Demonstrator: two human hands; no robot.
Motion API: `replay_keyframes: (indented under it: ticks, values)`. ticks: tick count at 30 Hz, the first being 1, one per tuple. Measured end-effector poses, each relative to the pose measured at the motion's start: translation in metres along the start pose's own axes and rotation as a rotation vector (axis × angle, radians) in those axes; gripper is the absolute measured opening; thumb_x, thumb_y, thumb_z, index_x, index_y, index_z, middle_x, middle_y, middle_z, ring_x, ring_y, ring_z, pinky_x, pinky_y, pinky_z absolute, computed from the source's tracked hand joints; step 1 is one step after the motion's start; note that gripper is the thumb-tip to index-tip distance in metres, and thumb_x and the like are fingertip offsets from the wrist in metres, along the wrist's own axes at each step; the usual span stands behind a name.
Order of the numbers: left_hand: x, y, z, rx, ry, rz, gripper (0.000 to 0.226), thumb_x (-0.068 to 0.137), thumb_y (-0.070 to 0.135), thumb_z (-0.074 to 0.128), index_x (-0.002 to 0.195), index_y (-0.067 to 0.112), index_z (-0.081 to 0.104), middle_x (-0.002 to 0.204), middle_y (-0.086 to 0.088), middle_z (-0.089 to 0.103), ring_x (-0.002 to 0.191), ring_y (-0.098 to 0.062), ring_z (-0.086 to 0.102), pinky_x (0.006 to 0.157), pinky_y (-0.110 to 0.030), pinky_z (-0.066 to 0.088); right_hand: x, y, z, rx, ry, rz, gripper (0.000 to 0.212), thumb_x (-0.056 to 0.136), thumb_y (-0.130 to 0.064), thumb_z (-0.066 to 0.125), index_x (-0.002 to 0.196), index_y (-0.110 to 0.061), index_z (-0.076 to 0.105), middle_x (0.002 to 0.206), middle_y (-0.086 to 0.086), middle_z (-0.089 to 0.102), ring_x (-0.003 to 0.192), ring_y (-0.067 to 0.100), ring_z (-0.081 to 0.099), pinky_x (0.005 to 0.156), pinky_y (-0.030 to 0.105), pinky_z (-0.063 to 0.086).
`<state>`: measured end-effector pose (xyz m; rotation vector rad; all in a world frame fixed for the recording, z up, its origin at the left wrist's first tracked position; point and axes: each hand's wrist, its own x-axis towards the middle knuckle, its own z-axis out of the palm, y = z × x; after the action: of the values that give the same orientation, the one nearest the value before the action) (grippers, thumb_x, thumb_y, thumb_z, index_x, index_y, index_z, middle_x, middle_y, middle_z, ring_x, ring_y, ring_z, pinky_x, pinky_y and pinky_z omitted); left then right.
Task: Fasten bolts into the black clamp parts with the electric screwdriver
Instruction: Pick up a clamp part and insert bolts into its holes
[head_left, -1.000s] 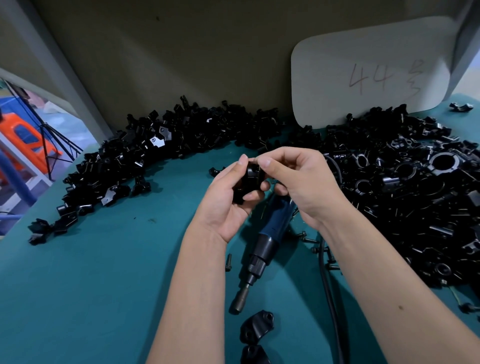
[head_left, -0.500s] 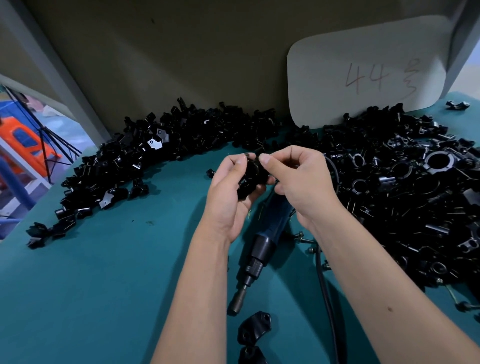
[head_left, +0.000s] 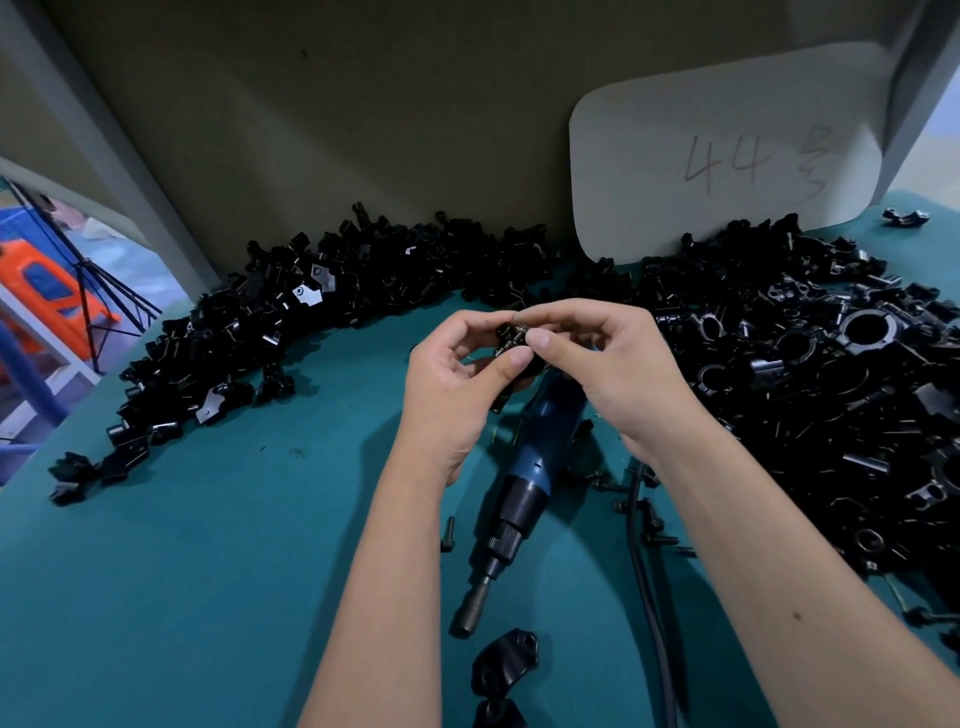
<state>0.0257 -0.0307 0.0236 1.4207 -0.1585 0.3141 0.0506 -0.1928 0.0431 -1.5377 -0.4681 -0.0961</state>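
Note:
My left hand grips a black clamp part above the teal table, fingers curled round it. My right hand pinches a small bolt at the top of that clamp, thumb and forefinger meeting my left thumb. The bolt is mostly hidden by fingertips. The blue electric screwdriver lies on the table under my hands, its bit end pointing toward me, with its black cable running along my right forearm. No hand touches it.
A long heap of black clamp parts curves along the back left. A larger heap fills the right. Loose bolts lie beside the cable. Two clamp halves lie near the front. A white card leans on the back wall.
Both hands have shifted slightly with the clamp. My left thumb has come up to meet my right fingertips at the clamp's top. The screwdriver has not moved.

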Motion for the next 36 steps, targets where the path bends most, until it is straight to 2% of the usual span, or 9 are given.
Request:
replay_keyframes:
  ticks: [5,11,16,19,23,26,29,33,36]
  values:
    - [0.0,0.003,-0.005,0.075,0.003,-0.017,0.033,0.083,0.005,0.084,0.112,0.013,0.071,0.107,-0.014,0.076,0.088,-0.034,0.075,0.08,-0.039,0.063,0.001,-0.002,-0.003,-0.215,-0.052,-0.036,0.006,0.096,-0.016,0.074,0.09,-0.019,0.075,0.087,0.0,0.074,0.088,0.02,0.066,0.084,0.026,0.053]
    - [0.0,0.008,-0.006,0.241,-0.059,0.054,0.028,0.077,0.004,0.086,0.097,0.01,0.068,0.1,-0.011,0.077,0.099,-0.031,0.074,0.089,-0.048,0.061,0.002,-0.002,0.005,-0.686,-0.171,-0.046,0.037,0.107,-0.037,0.048,0.071,-0.034,0.043,0.083,-0.003,0.045,0.092,0.018,0.038,0.084,0.029,0.028]
    - [-0.001,0.004,-0.003,0.2,-0.05,0.034,0.025,0.075,0.006,0.086,0.091,0.014,0.067,0.101,-0.016,0.075,0.1,-0.037,0.072,0.089,-0.051,0.059,0.004,-0.002,0.004,-0.765,-0.091,-0.055,0.052,0.101,-0.055,0.037,0.076,-0.024,0.07,0.088,0.001,0.043,0.098,0.019,0.032,0.085,0.027,0.029]
    - [-0.002,0.003,-0.008,0.175,-0.025,0.009,0.026,0.076,0.004,0.085,0.094,0.008,0.066,0.101,-0.017,0.074,0.095,-0.03,0.071,0.088,-0.055,0.06,0.002,-0.003,0.003,-0.785,-0.204,-0.057,0.039,0.102,-0.052,0.032,0.076,-0.033,0.054,0.091,-0.005,0.042,0.098,0.016,0.03,0.085,0.026,0.029]
    - [-0.002,0.005,-0.011,0.161,-0.028,-0.008,0.027,0.073,0.006,0.083,0.092,0.009,0.064,0.097,-0.013,0.074,0.09,-0.029,0.069,0.09,-0.063,0.058,0.003,0.001,0.006,-0.758,-0.213,-0.105,0.012,0.104,-0.035,0.047,0.097,-0.026,0.049,0.094,-0.004,0.046,0.097,0.018,0.032,0.08,0.026,0.028]
    - [-0.003,0.006,-0.006,0.224,-0.061,0.016,0.029,0.071,0.008,0.085,0.088,0.011,0.061,0.097,-0.021,0.072,0.089,-0.028,0.067,0.09,-0.064,0.055,0.003,0.006,0.007,-0.709,-0.155,-0.164,0.017,0.105,-0.026,0.056,0.089,-0.02,0.05,0.089,-0.001,0.044,0.093,0.019,0.032,0.078,0.016,0.03]
    - [-0.003,0.005,-0.002,0.233,-0.064,0.017,0.03,0.072,0.007,0.085,0.088,0.006,0.059,0.099,-0.023,0.072,0.098,-0.039,0.071,0.092,-0.066,0.053,0.005,0.009,0.006,-0.71,-0.035,-0.258,0.033,0.101,-0.027,0.067,0.077,-0.014,0.048,0.08,0.0,0.046,0.087,0.02,0.036,0.073,0.018,0.031]
    - [-0.004,0.003,0.001,0.25,-0.088,0.015,0.031,0.074,0.004,0.087,0.091,0.003,0.06,0.102,-0.019,0.075,0.102,-0.04,0.07,0.094,-0.06,0.056,0.007,0.011,0.004,-0.731,0.062,-0.313,0.044,0.098,-0.041,0.066,0.07,-0.01,0.05,0.073,0.001,0.05,0.082,0.021,0.042,0.068,0.029,0.031]
    - [-0.003,0.004,0.004,0.064,0.023,-0.023,0.023,0.083,0.0,0.082,0.096,0.006,0.065,0.103,-0.02,0.074,0.095,-0.04,0.072,0.078,-0.042,0.062,0.004,0.009,0.0,-0.635,0.04,-0.277,0.042,0.103,-0.055,0.047,0.085,-0.018,0.057,0.083,-0.005,0.056,0.087,0.017,0.048,0.075,0.027,0.037]
